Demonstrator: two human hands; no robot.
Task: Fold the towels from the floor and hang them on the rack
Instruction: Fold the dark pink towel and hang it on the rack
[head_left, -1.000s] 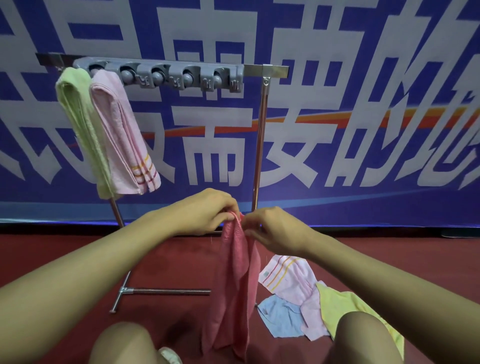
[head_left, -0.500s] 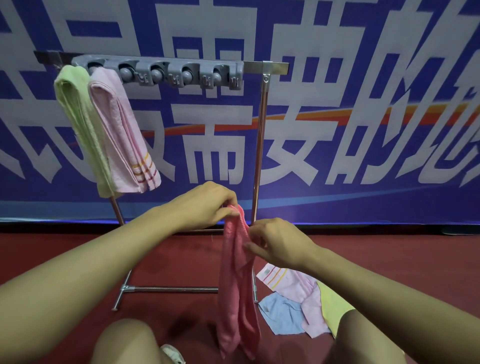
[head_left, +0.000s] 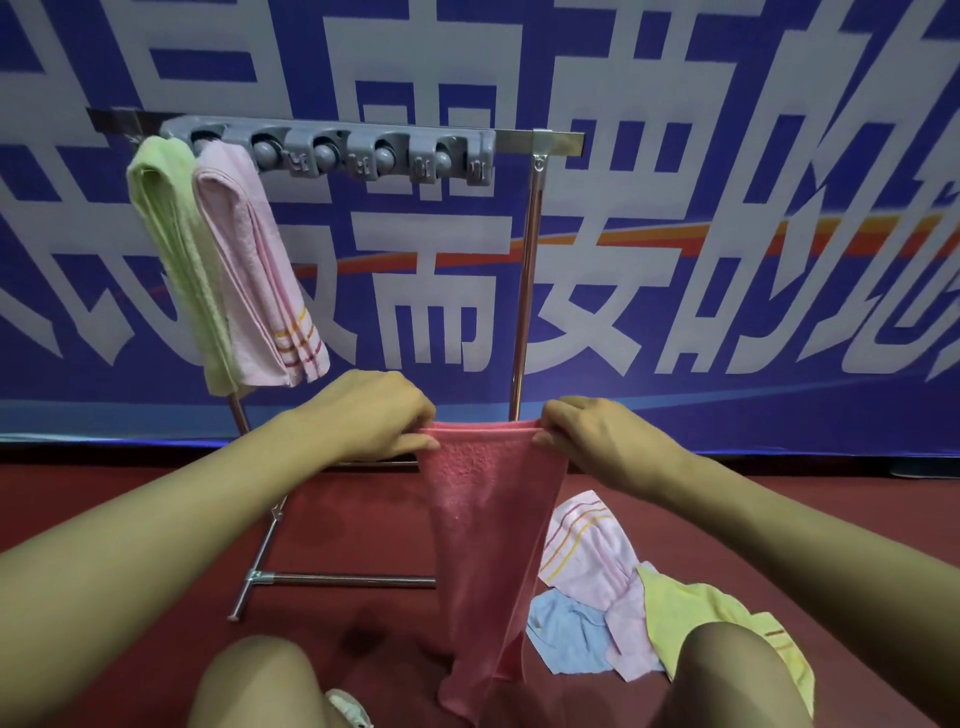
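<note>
I hold a coral-pink towel (head_left: 485, 525) stretched by its top edge in front of me. My left hand (head_left: 371, 415) pinches its left corner and my right hand (head_left: 597, 441) pinches its right corner. The towel hangs down between my knees toward the floor. Behind it stands the metal rack (head_left: 524, 291) with a grey clip bar (head_left: 332, 153) on top. A folded green towel (head_left: 176, 249) and a folded light pink towel (head_left: 254, 265) hang at the bar's left end. On the floor to the right lie a striped pink towel (head_left: 597, 551), a blue towel (head_left: 566, 634) and a yellow-green towel (head_left: 691, 613).
A blue banner (head_left: 727, 208) with large white characters covers the wall right behind the rack. The floor (head_left: 156, 493) is dark red. The rack's base tube (head_left: 337, 579) runs across the floor at centre left. My two knees fill the bottom of the view.
My hands have moved apart, spreading the bunched coral towel out flat along its top edge. The right hand moved right and up from the towel's side.
</note>
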